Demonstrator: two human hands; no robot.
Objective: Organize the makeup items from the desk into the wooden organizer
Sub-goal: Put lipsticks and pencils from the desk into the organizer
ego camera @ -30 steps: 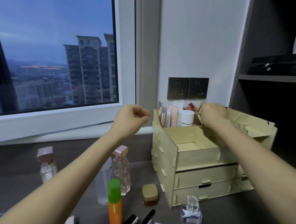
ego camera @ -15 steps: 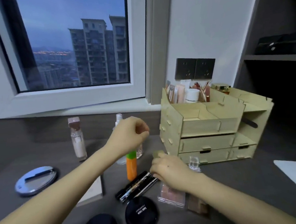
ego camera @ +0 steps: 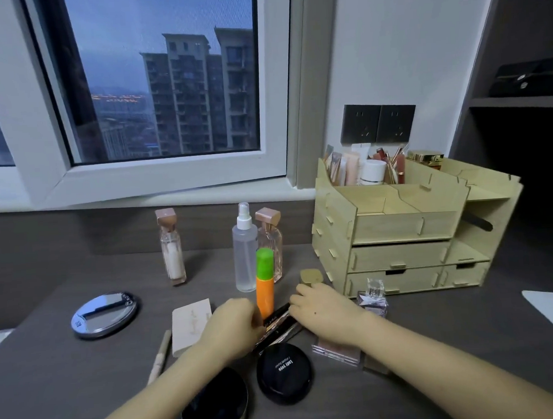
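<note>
The left hand [ego camera: 230, 328] curls its fingers round the near end of a bunch of dark tubes [ego camera: 277, 322] lying on the table [ego camera: 52, 368]. The right hand [ego camera: 323, 313] bends its fingers down over their far end, and I cannot tell whether it grips or only touches them. Just behind the hands stand an orange bottle [ego camera: 265, 284], a spray bottle [ego camera: 245, 250] and a perfume bottle [ego camera: 270, 242], with a gold-lidded jar [ego camera: 311, 276] and a small glass bottle [ego camera: 373, 300] by the right hand. A pink palette [ego camera: 335, 351] lies under the right wrist. Two black compacts [ego camera: 283, 374] sit nearest the camera, and a pale case [ego camera: 191, 324], a pencil [ego camera: 159, 355], a mirror [ego camera: 103, 313] and a tall bottle [ego camera: 172, 248] lie to the left. The organizer [ego camera: 396, 229] stands at the right, well apart from most of this. Its back slot holds creams and lipsticks [ego camera: 366, 171], while its front trays look bare. By my reckoning the job is barely a third done: the tubes are in hand, and nearly everything on the table has yet to go in.
</note>
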